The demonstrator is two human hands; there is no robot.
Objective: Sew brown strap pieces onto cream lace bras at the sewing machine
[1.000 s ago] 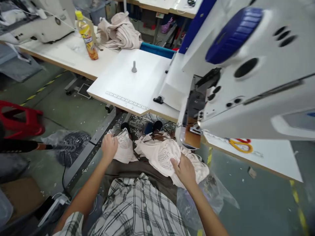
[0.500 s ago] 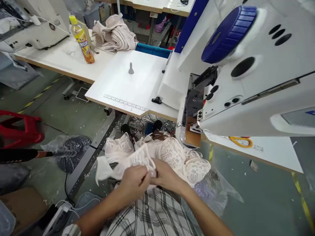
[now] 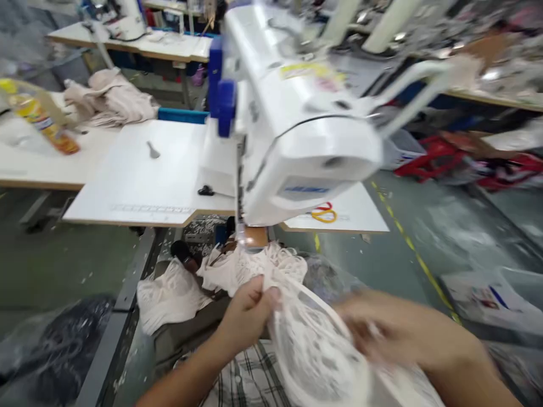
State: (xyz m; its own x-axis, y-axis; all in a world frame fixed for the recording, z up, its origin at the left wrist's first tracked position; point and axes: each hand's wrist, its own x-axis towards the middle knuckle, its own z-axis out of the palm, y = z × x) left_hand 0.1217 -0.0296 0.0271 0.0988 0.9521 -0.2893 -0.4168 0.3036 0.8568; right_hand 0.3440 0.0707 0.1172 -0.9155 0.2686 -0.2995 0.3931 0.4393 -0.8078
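Left hand had the edge of a lace bra pinched between thumb and fingers. Right hand was at the bra's other side, motion-blurred; can't tell if it was clenched on fabric or loose. Bra hung between the two, over the lap, nearer the camera than the sewing machine

Main risk, my read: snag. More lace pieces sat bunched on the lap just behind the left hand, loops and straps bunched among them. A strap hooking there could have dragged a second piece along or pulled the lace out of shape

Second: slip. Left grip looked like a small pinch on thin fabric, so a hard tug from the right could have popped it free or stretched the edge

Third: floor. Separate lace piece lay near the lap's left side, floor scraps visible beyond. A knee shift could have dropped it and dirtied it

Also, the pile was right by the machine's brown plate; loose straps could have caught there. Contact unclear. Scissors were on the table, well apart from the bra, low concern
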